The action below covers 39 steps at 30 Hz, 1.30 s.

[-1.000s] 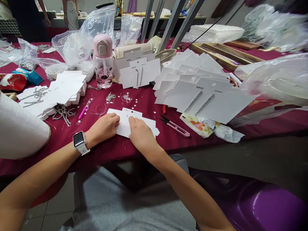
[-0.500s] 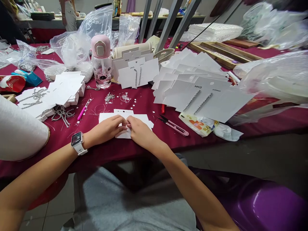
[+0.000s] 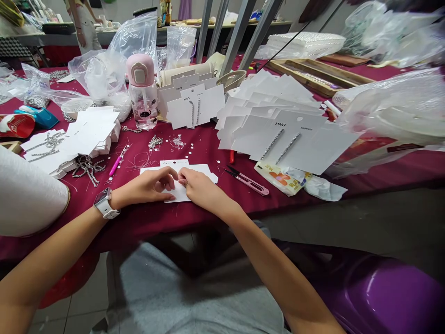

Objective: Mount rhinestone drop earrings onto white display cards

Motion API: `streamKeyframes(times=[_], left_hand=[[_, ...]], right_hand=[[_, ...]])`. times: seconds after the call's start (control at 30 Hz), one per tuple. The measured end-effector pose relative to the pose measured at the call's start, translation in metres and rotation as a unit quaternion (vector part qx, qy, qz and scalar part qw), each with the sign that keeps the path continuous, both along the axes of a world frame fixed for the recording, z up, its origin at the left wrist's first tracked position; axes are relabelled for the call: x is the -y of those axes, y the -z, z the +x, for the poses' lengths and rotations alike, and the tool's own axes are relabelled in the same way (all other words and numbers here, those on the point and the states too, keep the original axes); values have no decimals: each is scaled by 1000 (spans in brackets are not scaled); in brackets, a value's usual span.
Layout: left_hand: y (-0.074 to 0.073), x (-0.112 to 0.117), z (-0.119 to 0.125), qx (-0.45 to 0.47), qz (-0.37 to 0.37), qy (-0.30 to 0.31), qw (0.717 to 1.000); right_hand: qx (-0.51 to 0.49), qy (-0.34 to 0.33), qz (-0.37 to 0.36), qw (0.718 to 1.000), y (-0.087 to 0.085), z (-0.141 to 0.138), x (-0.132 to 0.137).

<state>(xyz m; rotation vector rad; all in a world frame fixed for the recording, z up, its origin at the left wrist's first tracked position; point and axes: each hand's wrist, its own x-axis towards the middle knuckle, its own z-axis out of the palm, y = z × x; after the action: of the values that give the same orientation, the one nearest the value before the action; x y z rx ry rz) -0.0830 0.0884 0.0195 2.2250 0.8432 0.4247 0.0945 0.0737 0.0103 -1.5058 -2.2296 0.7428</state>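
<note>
Two hands meet over a white card (image 3: 203,170) lying flat near the front edge of the counter (image 3: 205,149). The left hand (image 3: 148,185), a watch (image 3: 103,204) on its wrist, and the right hand (image 3: 200,189) are both drawn narrow, fingertips nipped together on the card's middle. Whether something small sits between the tips I cannot tell.

The card looks thin, so a hard pinch could crease it. A pull to one side could slide it over the counter's edge, which is close.

Just right of the right hand lie pink snips (image 3: 248,181), their blades pointing toward the card. A sideways sweep of that wrist could knock them away or catch skin.

To the left, a pink tool (image 3: 117,162) and a tangle of loose chains (image 3: 86,166) lie near the left forearm, where a dragging arm could snag them and pull them along.

Beyond the card, small glittering bits (image 3: 177,141) are scattered on the cloth, easy to brush off and lose.

Farther back a pink-capped bottle (image 3: 142,93) stands upright between the plain card stacks (image 3: 93,130) and the finished cards (image 3: 313,148). A careless reach past it could tip it onto either pile.
</note>
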Motion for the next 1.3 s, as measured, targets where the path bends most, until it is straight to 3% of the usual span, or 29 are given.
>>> streamKeyframes(times=[0.13, 0.27, 0.57, 0.77, 0.87, 1.07, 1.3], left_hand=[[-2, -2, -3, 21, -13, 16, 1000], [5, -4, 0, 51, 27, -48, 997], [16, -3, 4, 53, 93, -125, 986], [17, -2, 9, 86, 29, -139, 986], [17, -2, 10, 96, 2, -148, 984], [19, -3, 9, 99, -4, -169, 981], [14, 0, 10, 91, -20, -172, 981]], right_hand=[[-2, 1, 8, 1000, 0, 0, 0], [4, -3, 43, 999, 5, -3, 0], [-2, 0, 77, 997, 11, -3, -1], [6, -4, 95, 995, 14, -9, -2], [-62, -4, 82, 995, 14, -9, -2], [-222, 60, 62, 971, 14, 0, -2], [-200, 9, 74, 977, 21, 3, -4]])
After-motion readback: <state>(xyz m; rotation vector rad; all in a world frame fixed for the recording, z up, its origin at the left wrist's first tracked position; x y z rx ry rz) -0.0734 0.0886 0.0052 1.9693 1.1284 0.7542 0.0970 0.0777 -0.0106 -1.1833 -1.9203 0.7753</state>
